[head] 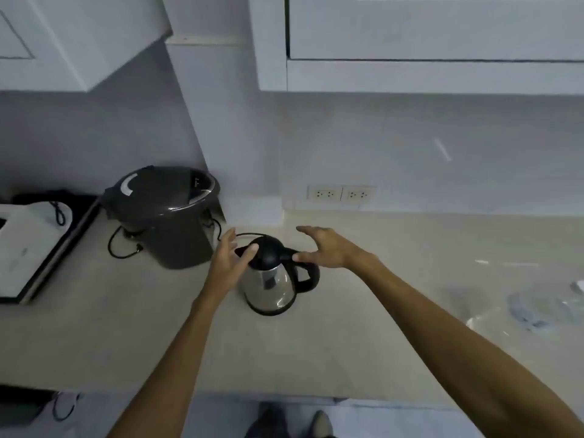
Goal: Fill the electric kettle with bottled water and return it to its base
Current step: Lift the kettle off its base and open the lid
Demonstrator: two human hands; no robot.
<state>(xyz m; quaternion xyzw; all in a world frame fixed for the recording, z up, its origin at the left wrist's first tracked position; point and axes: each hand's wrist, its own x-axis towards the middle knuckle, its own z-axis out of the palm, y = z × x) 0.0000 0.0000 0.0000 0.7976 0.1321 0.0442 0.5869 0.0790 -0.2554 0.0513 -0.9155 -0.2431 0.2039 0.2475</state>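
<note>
Looking down at a pale countertop (158,343) from head height, with both bare forearms reaching forward. Standing upright near the middle of the counter: a stainless-steel electric kettle (271,286) with a black lid, a black handle pointing right, and a dark rim at its foot; whether that rim is a separate base cannot be told. Hovering at the kettle's left side, the left hand (229,260), fingers loosely spread and uncurled, thumb lying at the front edge of the lid, gripping nothing. Hovering just above and to the right of the lid, the right hand (325,248), palm down and fingers splayed wide, thumb tip near the top of the handle, also gripping nothing. Sitting just left of the kettle, a larger dark grey pot-shaped appliance (167,216) with a loose black cord (121,248) trailing onto the counter. Lying at the far left edge, a flat white and black appliance (28,248). Showing on the back wall behind the kettle, a pair of white power sockets (341,194). Hanging overhead, white cabinets (426,42). Blurring at the far right of the counter, something clear and crinkled (537,311), too indistinct to identify.
</note>
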